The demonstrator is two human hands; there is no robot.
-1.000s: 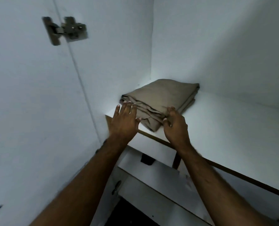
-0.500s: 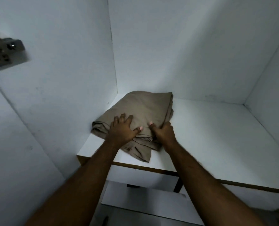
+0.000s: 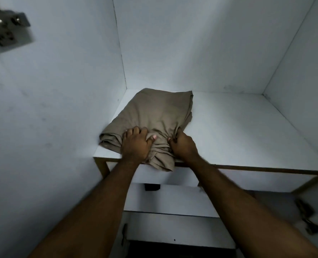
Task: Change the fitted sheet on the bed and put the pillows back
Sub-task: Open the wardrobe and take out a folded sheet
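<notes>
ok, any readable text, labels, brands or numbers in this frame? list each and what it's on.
None readable.
Folded tan fabric sheet, gripped by the left hand and right hand: no tag or print visible.
White cupboard shelf and walls: plain, no markings.
Grey metal door hinge: blurred, no stamp can be made out.

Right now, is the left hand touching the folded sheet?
Touching. The head view shows the left hand on the near end of the sheet, its fingers curled into bunched cloth.

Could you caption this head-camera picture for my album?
Both hands, left and right, grip a folded tan fabric sheet on a white cupboard shelf.
</notes>
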